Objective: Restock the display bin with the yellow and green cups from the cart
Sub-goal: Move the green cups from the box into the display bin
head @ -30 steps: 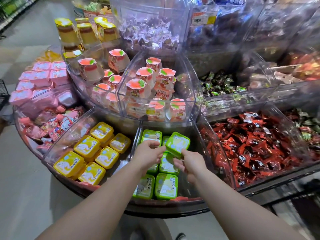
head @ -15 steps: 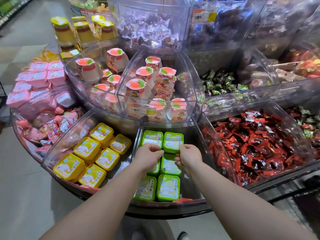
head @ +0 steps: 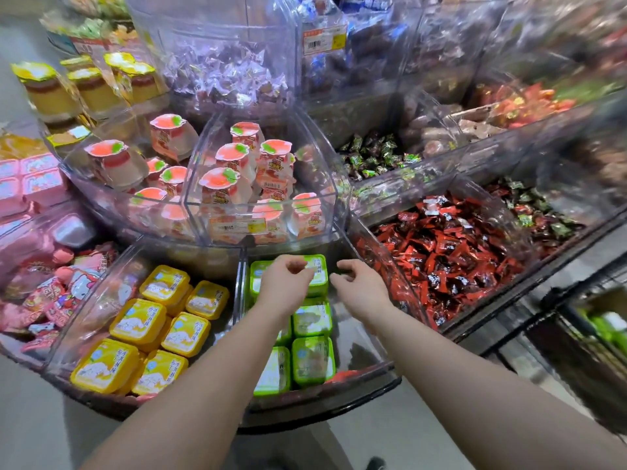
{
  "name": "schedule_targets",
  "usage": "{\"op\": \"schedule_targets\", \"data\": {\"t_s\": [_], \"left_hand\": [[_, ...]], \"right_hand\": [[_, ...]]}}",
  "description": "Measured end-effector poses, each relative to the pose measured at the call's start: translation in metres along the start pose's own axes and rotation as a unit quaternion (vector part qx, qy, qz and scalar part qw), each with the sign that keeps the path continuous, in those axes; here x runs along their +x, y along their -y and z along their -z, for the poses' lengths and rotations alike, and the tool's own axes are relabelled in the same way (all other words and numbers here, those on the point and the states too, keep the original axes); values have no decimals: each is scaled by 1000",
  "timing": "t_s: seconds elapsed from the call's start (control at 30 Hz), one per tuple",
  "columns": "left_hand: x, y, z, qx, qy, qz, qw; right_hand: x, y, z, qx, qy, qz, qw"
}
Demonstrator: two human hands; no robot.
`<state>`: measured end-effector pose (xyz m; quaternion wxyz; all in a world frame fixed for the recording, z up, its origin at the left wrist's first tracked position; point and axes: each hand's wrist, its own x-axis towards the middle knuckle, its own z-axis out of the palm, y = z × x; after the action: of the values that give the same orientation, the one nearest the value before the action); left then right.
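Two hands over green cups, lower centre of frame.
Left hand (head: 288, 283) and right hand (head: 361, 286) loosely curled, holding nothing, above green cups (head: 312, 318); yellow cups (head: 142, 320) lower left.

green cups (head: 312, 318) lie lid-up in paired rows in the clear display bin (head: 369, 347); yellow cups (head: 137, 322) fill the adjoining compartment leftward.

green cups (head: 312, 318), yellow cups (head: 137, 322), red candy wrappers (head: 451, 252)
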<state>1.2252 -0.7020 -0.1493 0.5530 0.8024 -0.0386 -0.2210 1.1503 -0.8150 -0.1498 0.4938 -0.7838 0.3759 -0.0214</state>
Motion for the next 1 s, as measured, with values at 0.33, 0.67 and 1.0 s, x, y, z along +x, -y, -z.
{"op": "schedule_targets", "data": {"t_s": [0.33, 0.67, 1.0], "left_hand": [[-58, -82, -122, 381, 16, -272, 884], [-176, -113, -377, 454, 151, -376, 794], [-199, -119, -537, 450, 252, -407, 754]], "right_hand": [[-23, -44, 161, -275, -170, 121, 939], [-82, -228, 373, -274, -246, -24, 930], [-84, -356, 476, -201, -254, -141, 935]]}}
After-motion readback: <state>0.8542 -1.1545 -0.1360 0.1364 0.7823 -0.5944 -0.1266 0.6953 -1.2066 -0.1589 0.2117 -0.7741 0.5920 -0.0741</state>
